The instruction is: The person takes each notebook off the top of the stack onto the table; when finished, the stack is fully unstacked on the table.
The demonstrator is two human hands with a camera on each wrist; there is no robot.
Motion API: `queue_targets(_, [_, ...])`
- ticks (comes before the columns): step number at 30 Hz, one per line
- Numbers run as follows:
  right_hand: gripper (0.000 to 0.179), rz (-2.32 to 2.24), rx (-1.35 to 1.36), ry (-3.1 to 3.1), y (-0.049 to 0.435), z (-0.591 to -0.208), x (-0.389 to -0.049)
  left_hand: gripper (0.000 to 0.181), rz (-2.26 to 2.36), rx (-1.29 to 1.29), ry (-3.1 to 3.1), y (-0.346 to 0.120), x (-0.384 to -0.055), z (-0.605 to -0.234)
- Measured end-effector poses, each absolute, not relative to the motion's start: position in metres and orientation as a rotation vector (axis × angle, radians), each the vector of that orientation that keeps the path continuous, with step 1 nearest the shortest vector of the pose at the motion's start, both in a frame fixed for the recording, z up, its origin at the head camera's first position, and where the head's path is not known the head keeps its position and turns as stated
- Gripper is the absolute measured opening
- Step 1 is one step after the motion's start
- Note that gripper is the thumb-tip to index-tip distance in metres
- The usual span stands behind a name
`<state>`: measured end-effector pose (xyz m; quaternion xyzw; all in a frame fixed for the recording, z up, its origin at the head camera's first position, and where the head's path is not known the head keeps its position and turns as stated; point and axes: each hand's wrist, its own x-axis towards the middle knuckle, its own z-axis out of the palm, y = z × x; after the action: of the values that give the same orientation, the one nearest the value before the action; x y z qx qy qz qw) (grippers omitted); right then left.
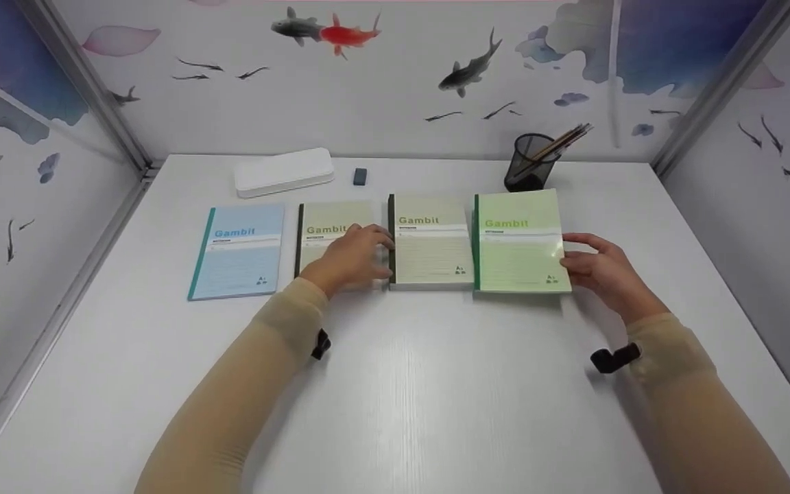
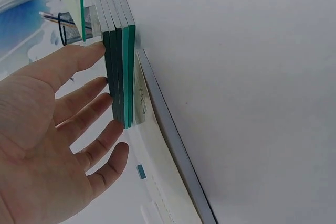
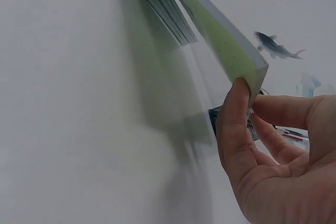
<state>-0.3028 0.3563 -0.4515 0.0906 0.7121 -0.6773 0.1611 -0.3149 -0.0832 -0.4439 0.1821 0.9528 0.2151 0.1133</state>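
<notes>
My right hand (image 1: pixel 604 274) pinches the right edge of a green notebook (image 1: pixel 518 240), thumb on one face and fingers on the other. In the right wrist view that notebook (image 3: pixel 231 51) is raised at a slant off the table. Just left of it lies a neat stack of several notebooks (image 1: pixel 433 257) with a beige cover on top. My left hand (image 1: pixel 350 257) has its fingertips at the stack's spine side; its wrist view shows loosely extended fingers against the black and green spines (image 2: pixel 118 72). Beneath the left hand lies another beige notebook (image 1: pixel 323 216), partly hidden.
A blue notebook (image 1: pixel 241 254) lies at the left end of the row. Behind the row are a white case (image 1: pixel 285 173), a small dark eraser-like block (image 1: pixel 360 177) and a black mesh cup (image 1: pixel 525 171) of pencils. Printed wall panels border the white table (image 1: pixel 409 384).
</notes>
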Motion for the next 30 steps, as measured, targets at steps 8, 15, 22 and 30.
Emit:
queue_targets(8, [0.059, -1.908, 0.254, 2.049, 0.376, -0.454, -0.302, 0.051, 0.622, 0.505, 2.796, -0.082, -0.315, -0.439])
queue_targets(15, [0.067, -1.788, 0.223, 2.162, 0.38, -0.461, -0.306, 0.051, 0.603, 0.498, 2.795, -0.079, -0.313, -0.439])
queue_targets(22, [0.07, -1.483, 0.205, 2.404, 0.377, -0.465, -0.311, 0.053, 0.61, 0.481, 2.793, -0.077, -0.314, -0.44])
queue_targets(30, [0.068, -1.055, 0.051, 2.654, 0.372, -0.46, -0.309, 0.053, 0.63, 0.449, 2.8, -0.078, -0.315, -0.44])
